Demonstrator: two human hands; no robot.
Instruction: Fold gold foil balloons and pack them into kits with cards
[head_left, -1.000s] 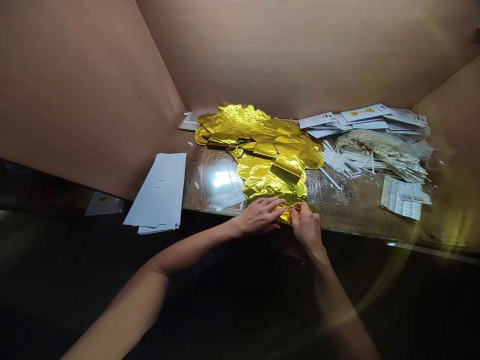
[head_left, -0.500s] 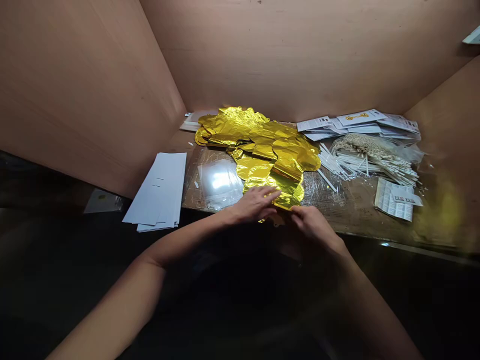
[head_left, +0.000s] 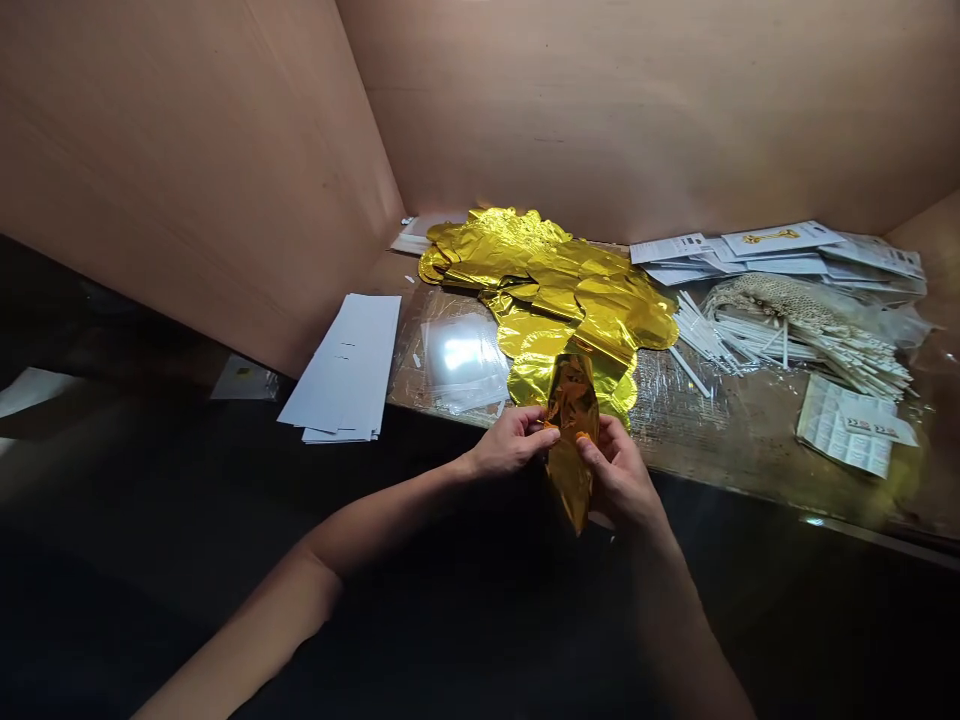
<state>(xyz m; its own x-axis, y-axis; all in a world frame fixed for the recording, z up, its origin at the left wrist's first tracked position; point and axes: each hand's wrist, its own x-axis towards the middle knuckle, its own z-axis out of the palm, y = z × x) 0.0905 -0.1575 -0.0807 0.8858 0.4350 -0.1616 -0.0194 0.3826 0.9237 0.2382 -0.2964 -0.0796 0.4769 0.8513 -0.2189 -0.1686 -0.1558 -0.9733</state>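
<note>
Gold foil balloon (head_left: 571,440), folded narrow: pinched between left hand (head_left: 510,443) and right hand (head_left: 619,475), just off the table (head_left: 720,450) edge.

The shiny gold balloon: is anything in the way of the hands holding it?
Nothing visible is in the way. The left hand and right hand are both directly on the gold foil balloon, with nothing between them and it.

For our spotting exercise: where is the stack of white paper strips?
In the head view, the white paper stack lies left of the clear plastic bag.
</note>
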